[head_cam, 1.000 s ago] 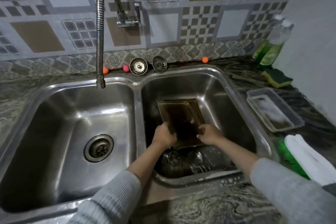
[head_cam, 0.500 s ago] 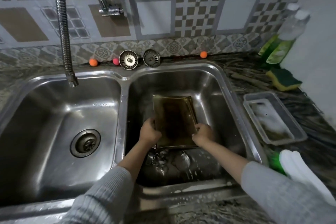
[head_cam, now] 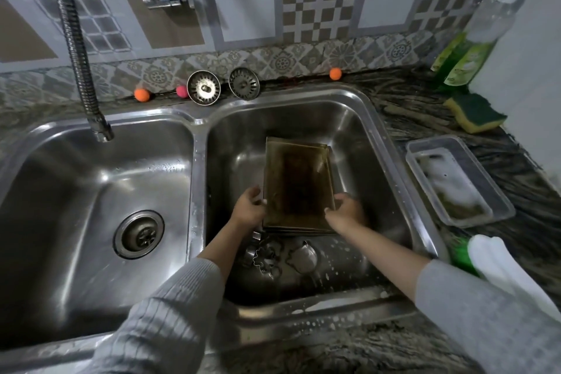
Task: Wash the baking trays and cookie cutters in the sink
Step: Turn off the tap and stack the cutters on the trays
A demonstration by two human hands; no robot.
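Observation:
A stack of dark, stained baking trays [head_cam: 299,182] lies in the right basin of the steel double sink [head_cam: 198,143]. My left hand [head_cam: 249,206] grips the stack's near left edge. On the near right edge, my right hand [head_cam: 346,211] holds with curled fingers. Several metal cookie cutters [head_cam: 282,256] lie on the basin floor just in front of the trays, between my forearms.
The flexible tap hose [head_cam: 76,48] hangs over the left basin, whose drain [head_cam: 139,234] is open. Two strainer plugs [head_cam: 223,87] lean on the back ledge. Right counter: a soapy plastic container [head_cam: 458,179], a sponge [head_cam: 473,112], a soap bottle [head_cam: 473,48], a white glove [head_cam: 510,270].
The camera view shifted right and closer. Both hands slid apart to the trays' side edges, the stack tipped a little flatter; the cutters show more plainly.

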